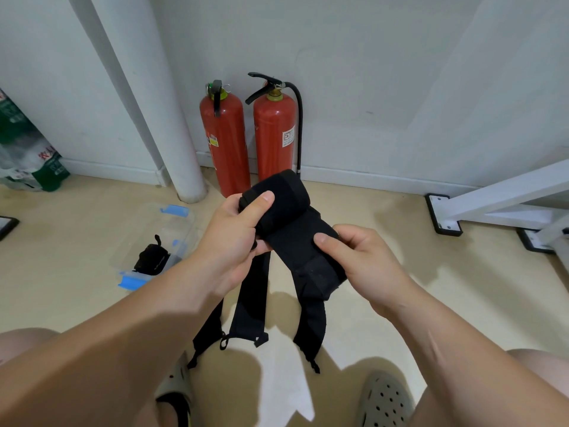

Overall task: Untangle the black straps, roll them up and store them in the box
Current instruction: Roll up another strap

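Your left forearm (92,349) nearest, reaching forward | left grip (234,238) curled round the rolled end of the black straps (289,211), thumb on top | right grip (360,260) pinching the flat band just beside the roll | loose ends hang toward the floor (431,257) | box (184,226) on floor to your left, rolled strap (152,260) inside

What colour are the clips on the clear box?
Blue clips on the box, best seen in the head view.
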